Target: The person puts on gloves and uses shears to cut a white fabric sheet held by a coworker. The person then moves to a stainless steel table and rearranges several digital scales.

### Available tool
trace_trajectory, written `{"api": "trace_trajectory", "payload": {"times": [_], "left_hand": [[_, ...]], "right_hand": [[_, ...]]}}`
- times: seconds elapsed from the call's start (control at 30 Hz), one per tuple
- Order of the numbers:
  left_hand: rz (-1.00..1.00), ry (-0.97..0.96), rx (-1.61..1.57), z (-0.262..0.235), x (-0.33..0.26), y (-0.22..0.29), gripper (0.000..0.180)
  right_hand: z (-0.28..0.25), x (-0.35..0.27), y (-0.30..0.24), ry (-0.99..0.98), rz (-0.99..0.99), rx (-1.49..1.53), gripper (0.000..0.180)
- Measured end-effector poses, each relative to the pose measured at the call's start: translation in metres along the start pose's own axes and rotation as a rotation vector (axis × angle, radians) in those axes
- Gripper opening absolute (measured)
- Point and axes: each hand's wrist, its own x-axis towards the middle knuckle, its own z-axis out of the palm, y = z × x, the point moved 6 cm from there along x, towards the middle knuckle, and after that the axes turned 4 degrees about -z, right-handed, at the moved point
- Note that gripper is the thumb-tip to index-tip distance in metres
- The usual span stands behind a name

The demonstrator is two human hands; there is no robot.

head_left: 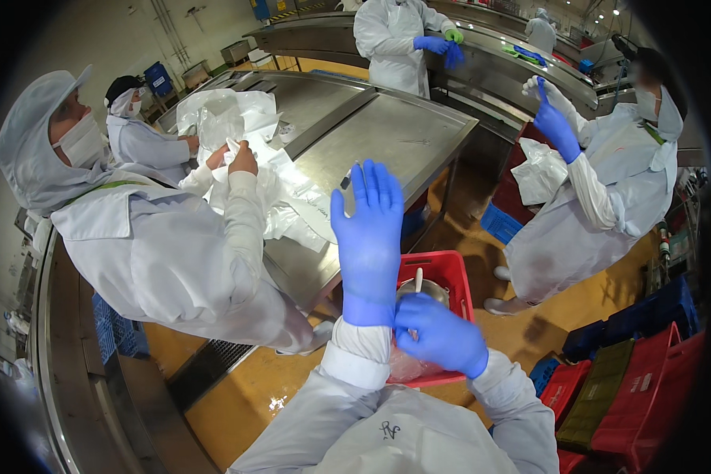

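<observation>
I've got both blue gloves on: left glove covers my left hand down to the white sleeve, right glove covers my right hand. Donning reads as done on both; I'd guess only the fit at the left wrist is left, but can't confirm that from this angle. Left fingers are released, straight and spread, palm toward me, holding nothing. Right fingers are curled in at the left glove's cuff; tips hidden, so I can't tell if they're grasping it. Containers: red crate below my hands holds a metal bowl with a white-handled utensil in it, plus clear plastic, contents unreadable. Blue crate sits on the floor beyond, contents not readable. Stacked crates at lower right, red, olive and blue. Bench ahead carries white plastic sheeting.
</observation>
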Motion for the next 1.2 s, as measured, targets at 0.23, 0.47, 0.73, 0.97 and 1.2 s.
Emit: {"api": "trace_trajectory", "payload": {"times": [0.23,0.47,0.73,0.97,1.2], "left_hand": [[-0.389,-0.133,0.458,-0.014,-0.010,-0.039,0.064],[-0.354,0.200,2.006,-0.147,0.051,0.098,0.076],[-0.327,0.720,2.705,-0.288,0.177,0.259,0.079],[-0.201,0.571,3.015,-0.340,0.220,0.286,0.060],[-0.249,0.829,2.202,-0.367,0.254,0.290,0.043]], "right_hand": [[0.023,-0.002,0.017,0.037,0.169,-0.067,0.016],[0.019,-0.088,0.095,0.367,0.791,0.238,0.037],[0.077,-0.273,0.071,0.703,1.601,0.105,0.039],[0.149,-0.326,0.018,0.791,1.970,0.257,0.043],[0.215,-0.345,0.003,0.846,2.034,0.280,0.042]]}}
